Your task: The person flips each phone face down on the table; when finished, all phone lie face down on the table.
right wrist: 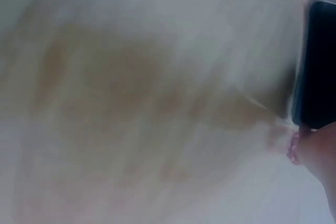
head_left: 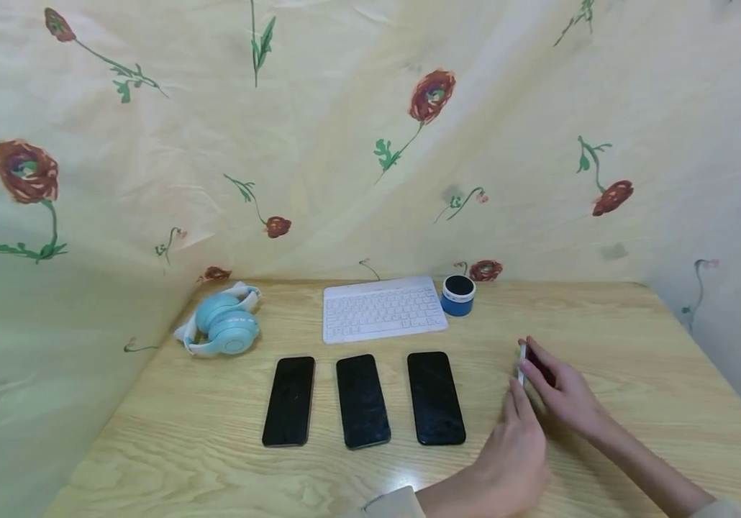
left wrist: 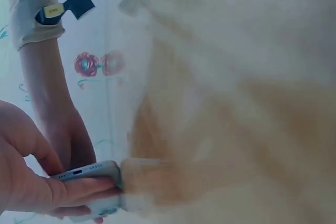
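Observation:
On the right side of the table, a phone [head_left: 522, 365] stands tilted up on edge between both hands. My left hand [head_left: 514, 450] pinches its near end; in the left wrist view the phone's pale bottom edge [left wrist: 79, 172], with a charging port, lies between thumb and fingers. From the right, my right hand [head_left: 570, 394] grips the same phone with thumb and fingers. The right wrist view catches its dark screen [right wrist: 319, 66] at the right border, with part of a hand [right wrist: 320, 148] below. Most of the phone's back is hidden in the head view.
Three black phones lie face up in a row: left [head_left: 289, 401], middle [head_left: 362, 401] and right [head_left: 436, 398]. Behind them are a white keyboard [head_left: 385, 309] and a small blue speaker [head_left: 457, 296]. Folded blue headphones [head_left: 224, 324] lie at the back left. A flowered cloth [head_left: 332, 144] hangs behind.

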The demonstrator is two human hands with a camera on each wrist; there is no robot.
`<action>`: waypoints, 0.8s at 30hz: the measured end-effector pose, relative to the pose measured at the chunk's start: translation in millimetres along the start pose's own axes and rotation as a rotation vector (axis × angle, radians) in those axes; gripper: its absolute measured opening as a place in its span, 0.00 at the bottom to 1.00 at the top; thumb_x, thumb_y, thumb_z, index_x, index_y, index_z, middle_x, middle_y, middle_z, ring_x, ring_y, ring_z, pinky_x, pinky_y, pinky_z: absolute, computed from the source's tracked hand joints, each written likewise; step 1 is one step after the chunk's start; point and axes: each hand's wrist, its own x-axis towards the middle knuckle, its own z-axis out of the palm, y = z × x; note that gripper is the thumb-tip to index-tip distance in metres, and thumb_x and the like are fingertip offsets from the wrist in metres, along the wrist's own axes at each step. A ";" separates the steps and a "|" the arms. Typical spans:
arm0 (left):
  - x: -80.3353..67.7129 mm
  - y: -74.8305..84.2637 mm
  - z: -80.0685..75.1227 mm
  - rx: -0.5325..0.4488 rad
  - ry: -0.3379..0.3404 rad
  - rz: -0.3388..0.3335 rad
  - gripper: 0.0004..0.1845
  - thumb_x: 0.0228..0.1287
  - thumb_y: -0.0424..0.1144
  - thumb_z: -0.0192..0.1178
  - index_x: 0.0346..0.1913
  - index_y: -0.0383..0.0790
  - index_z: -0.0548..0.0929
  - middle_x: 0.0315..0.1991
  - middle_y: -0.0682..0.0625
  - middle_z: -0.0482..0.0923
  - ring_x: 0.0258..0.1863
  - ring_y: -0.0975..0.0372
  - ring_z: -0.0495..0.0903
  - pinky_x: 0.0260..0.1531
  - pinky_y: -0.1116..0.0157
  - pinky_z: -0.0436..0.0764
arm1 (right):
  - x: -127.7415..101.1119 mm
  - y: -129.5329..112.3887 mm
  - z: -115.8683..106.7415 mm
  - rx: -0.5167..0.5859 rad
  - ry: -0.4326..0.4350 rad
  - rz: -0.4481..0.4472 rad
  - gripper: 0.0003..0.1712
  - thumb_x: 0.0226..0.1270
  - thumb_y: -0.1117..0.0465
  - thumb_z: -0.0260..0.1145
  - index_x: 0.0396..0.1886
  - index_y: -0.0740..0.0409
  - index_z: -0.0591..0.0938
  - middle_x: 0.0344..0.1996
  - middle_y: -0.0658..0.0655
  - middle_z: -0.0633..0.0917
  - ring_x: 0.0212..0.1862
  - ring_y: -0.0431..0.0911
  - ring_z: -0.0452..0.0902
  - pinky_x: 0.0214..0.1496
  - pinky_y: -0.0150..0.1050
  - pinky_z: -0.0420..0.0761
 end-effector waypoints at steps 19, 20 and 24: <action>2.8 -21.4 6.1 -0.035 0.054 0.109 0.50 0.54 0.34 0.68 0.74 0.27 0.49 0.74 0.34 0.50 0.73 0.50 0.51 0.64 0.68 0.63 | -13.5 15.3 28.4 -0.265 0.158 -0.106 0.39 0.68 0.62 0.65 0.71 0.77 0.59 0.66 0.79 0.64 0.64 0.73 0.62 0.63 0.18 0.45; 3.0 -21.4 6.1 -0.032 0.038 0.105 0.50 0.55 0.35 0.69 0.74 0.27 0.49 0.74 0.34 0.49 0.73 0.50 0.50 0.64 0.68 0.63 | -13.5 15.2 29.3 -0.275 0.163 -0.100 0.40 0.67 0.62 0.66 0.71 0.76 0.59 0.66 0.79 0.63 0.64 0.73 0.61 0.66 0.22 0.47; 3.2 -23.4 6.3 0.013 0.001 0.137 0.52 0.56 0.37 0.69 0.74 0.25 0.46 0.74 0.32 0.47 0.73 0.49 0.48 0.65 0.67 0.62 | -13.7 11.4 31.8 -0.283 0.167 -0.060 0.41 0.67 0.62 0.66 0.71 0.77 0.58 0.66 0.79 0.62 0.65 0.73 0.60 0.70 0.48 0.58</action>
